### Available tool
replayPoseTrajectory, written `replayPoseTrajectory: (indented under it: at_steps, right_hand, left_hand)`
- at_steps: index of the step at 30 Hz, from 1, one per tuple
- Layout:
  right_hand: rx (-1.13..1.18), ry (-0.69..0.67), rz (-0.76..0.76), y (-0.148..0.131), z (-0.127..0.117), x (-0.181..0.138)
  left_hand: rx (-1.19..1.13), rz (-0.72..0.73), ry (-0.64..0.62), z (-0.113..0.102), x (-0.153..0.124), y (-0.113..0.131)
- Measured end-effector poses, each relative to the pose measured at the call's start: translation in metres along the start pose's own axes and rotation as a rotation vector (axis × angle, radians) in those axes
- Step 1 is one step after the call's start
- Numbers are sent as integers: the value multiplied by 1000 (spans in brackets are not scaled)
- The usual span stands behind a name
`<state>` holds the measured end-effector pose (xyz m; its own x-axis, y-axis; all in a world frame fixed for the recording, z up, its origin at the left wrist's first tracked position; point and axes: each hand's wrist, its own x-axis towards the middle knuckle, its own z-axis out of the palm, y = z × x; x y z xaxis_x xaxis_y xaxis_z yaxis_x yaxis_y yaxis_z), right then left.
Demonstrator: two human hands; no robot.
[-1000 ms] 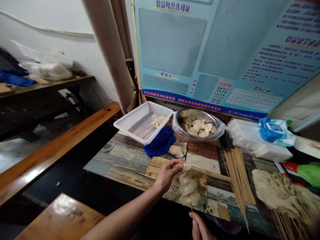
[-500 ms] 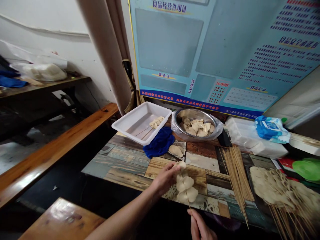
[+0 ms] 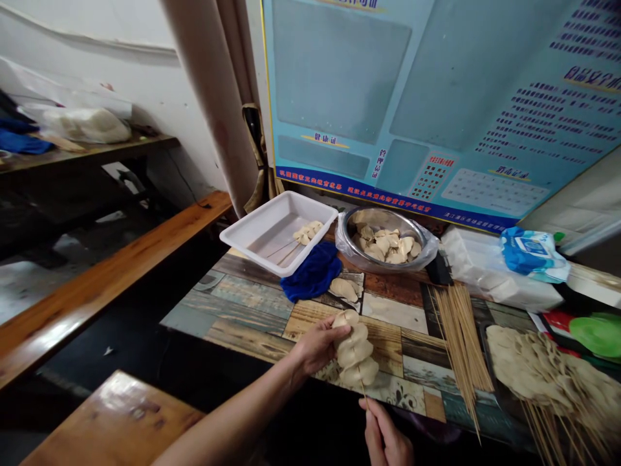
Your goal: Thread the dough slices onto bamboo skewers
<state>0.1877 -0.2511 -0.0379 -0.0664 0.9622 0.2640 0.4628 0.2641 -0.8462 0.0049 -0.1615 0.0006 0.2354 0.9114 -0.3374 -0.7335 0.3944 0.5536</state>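
My left hand (image 3: 317,343) is pinched on the top of a bamboo skewer loaded with pale thin slices (image 3: 355,353). At the bottom edge of the view my right hand (image 3: 385,437) grips the skewer's lower end. The skewer hangs upright over the patterned table (image 3: 252,314), near its front edge. A few loose slices (image 3: 343,289) lie just beyond my left hand, beside a blue cloth (image 3: 313,273).
A white tray (image 3: 264,226) holds one loaded skewer at the back. A steel bowl (image 3: 385,241) of slices stands next to it. Bare skewers (image 3: 458,336) lie to the right, then a heap of finished skewers (image 3: 548,372). Wooden benches (image 3: 97,285) run along the left.
The slices have been pushed closer together down the skewer, and my left hand has slid lower along it. My right hand has come further into view.
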Motion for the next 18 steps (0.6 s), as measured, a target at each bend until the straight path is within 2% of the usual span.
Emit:
replayPoseTrajectory:
  at_steps: [3, 6, 11, 14, 18]
  right_hand:
    - [75, -20, 91, -4, 5, 3]
    - [202, -141, 226, -20, 10, 18]
    - [454, -293, 300, -75, 32, 86]
    - [535, -496, 355, -114, 72, 145]
    - [459, -494, 401, -148, 156, 224]
  left_hand:
    - [-18, 44, 23, -2, -1, 4]
    - [24, 139, 130, -8, -4, 13]
    - [200, 419, 275, -37, -14, 30]
    - [376, 577, 389, -62, -19, 32]
    - [470, 618, 468, -82, -22, 30]
